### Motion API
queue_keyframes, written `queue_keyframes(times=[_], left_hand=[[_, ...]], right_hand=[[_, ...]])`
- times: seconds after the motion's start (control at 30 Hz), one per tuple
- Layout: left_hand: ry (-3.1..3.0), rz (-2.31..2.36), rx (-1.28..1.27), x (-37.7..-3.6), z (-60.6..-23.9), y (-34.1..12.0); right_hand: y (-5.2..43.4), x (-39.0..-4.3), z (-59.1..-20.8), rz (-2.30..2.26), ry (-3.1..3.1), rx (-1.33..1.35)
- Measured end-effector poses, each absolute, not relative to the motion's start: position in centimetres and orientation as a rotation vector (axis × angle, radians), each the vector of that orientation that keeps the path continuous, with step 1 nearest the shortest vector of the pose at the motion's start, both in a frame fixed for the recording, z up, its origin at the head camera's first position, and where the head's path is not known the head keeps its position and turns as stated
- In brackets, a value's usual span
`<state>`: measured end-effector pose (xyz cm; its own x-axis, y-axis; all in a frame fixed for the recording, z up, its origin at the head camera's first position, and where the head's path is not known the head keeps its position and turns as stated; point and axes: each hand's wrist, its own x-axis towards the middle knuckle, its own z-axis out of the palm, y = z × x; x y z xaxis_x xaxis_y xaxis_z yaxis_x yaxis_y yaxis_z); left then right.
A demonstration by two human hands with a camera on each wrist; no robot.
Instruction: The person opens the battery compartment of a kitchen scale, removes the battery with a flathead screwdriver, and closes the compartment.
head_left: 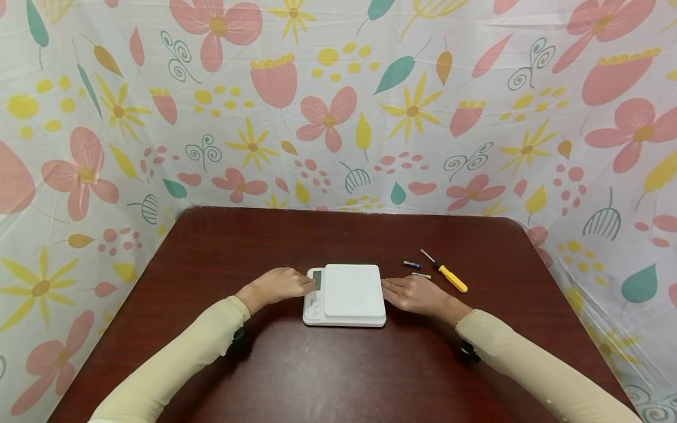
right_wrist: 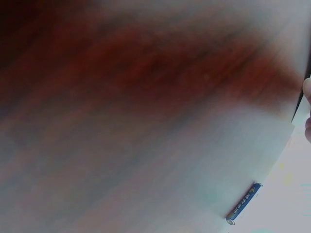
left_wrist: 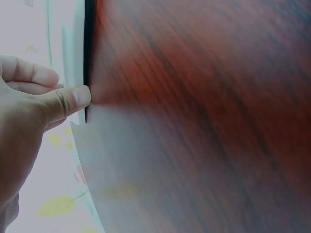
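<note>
A white digital kitchen scale point(head_left: 353, 291) lies face up on the table, its small grey display point(head_left: 317, 279) on the left side. At its left edge my left hand point(head_left: 277, 285) pinches the rim; in the left wrist view the thumb point(left_wrist: 81, 95) presses the side and the fingers reach over the top. My right hand point(head_left: 415, 294) holds the opposite edge with its fingertips. Only a sliver of those fingers point(right_wrist: 307, 90) shows at the border of the right wrist view, and the right thumb's contact is mostly hidden.
Two small batteries lie beyond the right hand: a dark blue one point(head_left: 412, 265) and another point(head_left: 421, 275) close to the fingers. A yellow-handled screwdriver point(head_left: 452, 278) lies to their right. The dark red wooden table point(head_left: 338, 370) ends at a flower-printed curtain point(head_left: 328, 147).
</note>
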<state>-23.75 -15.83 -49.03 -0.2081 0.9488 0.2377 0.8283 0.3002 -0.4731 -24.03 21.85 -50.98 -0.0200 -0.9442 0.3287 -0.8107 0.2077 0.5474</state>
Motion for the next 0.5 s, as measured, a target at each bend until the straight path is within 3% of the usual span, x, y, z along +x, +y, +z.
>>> queue_keyframes(times=[0.5], left_hand=[[-2.127, 0.262, -1.562, -23.68, -49.52, -16.28]], right_hand=[[21.87, -23.80, -51.05, -0.249, -1.908, 1.619]])
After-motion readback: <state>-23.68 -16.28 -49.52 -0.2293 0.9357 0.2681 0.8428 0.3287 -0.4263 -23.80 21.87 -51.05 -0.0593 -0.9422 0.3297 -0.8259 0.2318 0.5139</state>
